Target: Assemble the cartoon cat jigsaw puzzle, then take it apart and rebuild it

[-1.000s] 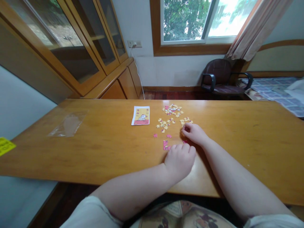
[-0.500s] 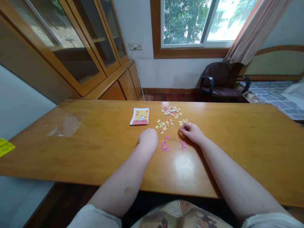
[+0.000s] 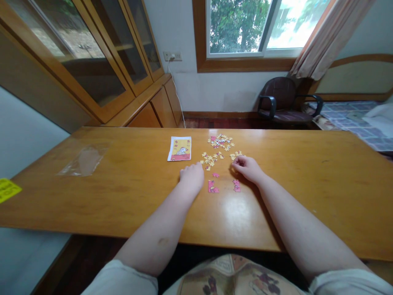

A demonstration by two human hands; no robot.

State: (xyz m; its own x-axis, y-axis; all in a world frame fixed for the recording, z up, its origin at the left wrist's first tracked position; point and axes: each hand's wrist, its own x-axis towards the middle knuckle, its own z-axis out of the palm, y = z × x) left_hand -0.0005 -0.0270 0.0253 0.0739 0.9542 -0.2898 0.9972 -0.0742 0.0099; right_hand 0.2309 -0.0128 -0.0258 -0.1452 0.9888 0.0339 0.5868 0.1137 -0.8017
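Note:
My left hand (image 3: 192, 177) rests on the table with its fingers curled under, left of the loose yellow jigsaw pieces (image 3: 210, 159); whatever is beneath its fingers is hidden. My right hand (image 3: 249, 169) is closed in a pinch beside a small group of yellow pieces (image 3: 236, 155); I cannot make out anything in its fingertips. Between the hands lie a single pink piece (image 3: 215, 175), a joined pink corner section (image 3: 211, 187) and a narrow joined pink section (image 3: 236, 186). A mixed heap of pieces (image 3: 221, 141) lies farther back.
A picture card (image 3: 179, 148) with a white animal on yellow and pink lies left of the pieces. A clear plastic bag (image 3: 86, 160) is farther left on the wooden table (image 3: 132, 196). Beyond the table stand an armchair (image 3: 281, 98) and a glass-door cabinet (image 3: 123, 82).
The fingers of my left hand have shifted slightly, with the knuckles now more spread to the right. My right hand stays beside the yellow pieces. The whole view has tilted a little.

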